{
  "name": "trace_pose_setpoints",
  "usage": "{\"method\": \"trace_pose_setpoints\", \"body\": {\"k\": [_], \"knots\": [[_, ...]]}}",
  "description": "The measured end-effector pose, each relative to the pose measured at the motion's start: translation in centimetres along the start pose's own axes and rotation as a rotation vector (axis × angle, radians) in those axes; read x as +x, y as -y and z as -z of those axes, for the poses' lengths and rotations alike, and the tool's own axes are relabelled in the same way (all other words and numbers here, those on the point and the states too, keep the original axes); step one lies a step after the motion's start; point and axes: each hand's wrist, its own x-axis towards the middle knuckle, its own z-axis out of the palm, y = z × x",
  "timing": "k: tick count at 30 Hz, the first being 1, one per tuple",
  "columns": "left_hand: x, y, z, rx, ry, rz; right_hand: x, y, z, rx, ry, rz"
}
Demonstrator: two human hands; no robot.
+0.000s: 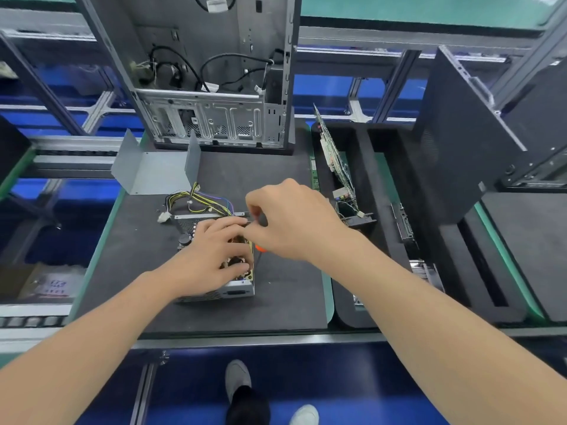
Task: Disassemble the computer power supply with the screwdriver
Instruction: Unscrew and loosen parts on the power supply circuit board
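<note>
Right grip [291, 222] is curled round the screwdriver [259, 247], whose black and orange handle shows under the palm, right at the right edge of the power supply [237, 290]. Left grip [211, 256] lies spread over the supply's open top, fingers nearly straight, pressing on it. The supply, a boxy silver metal shell with perforated mesh sides, sits on the matte black foam top of the table [282, 296]. Its yellow, black and purple wires [204, 200] fan out behind, near a white plug [164, 216]. Beyond stand a bent grey sheet-metal cover [153, 173] and an upright open computer case [214, 118]; a white tag on the case's cable is too blurred to read.
</note>
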Motion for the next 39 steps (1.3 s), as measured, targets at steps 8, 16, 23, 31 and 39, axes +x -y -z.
{"method": "trace_pose_setpoints", "body": {"k": [8,16,23,31,39], "knots": [[0.2,0.1,-0.1,-0.031,0.031,0.034,0.4,0.2,-0.5,0.007,0.023,0.014],[0.1,0.0,0.2,-0.079,0.032,0.010,0.8,0.4,-1.0,0.007,0.021,0.027],[0.2,-0.1,0.3,-0.078,0.035,0.005,0.8,0.5,-1.7,-0.008,0.040,0.036],[0.2,-0.2,0.4,-0.104,0.047,0.008,1.0,0.4,-1.6,-0.003,0.048,0.039],[0.2,-0.2,0.3,-0.105,0.032,0.003,1.0,0.6,-1.6,-0.009,0.068,0.068]]}}
